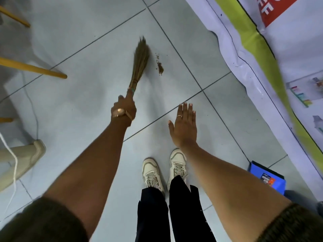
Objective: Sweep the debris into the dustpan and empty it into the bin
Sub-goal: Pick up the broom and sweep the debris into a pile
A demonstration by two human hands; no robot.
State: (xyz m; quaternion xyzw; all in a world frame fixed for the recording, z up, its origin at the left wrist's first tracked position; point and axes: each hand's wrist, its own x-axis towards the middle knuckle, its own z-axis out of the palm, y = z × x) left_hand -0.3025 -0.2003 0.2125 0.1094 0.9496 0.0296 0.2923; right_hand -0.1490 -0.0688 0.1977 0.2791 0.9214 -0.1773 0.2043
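While left hand (124,109) grips broom (139,62), debris (160,67) lies beyond.

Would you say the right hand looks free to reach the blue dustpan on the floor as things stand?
Probably yes. The right hand is open and holds nothing, and the blue dustpan lies on the tiled floor on that same side, with nothing between them. The person would likely need to bend down.

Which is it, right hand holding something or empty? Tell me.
Empty. The right hand is spread flat, fingers straight, above the floor tiles. Only the left hand grips the broom.
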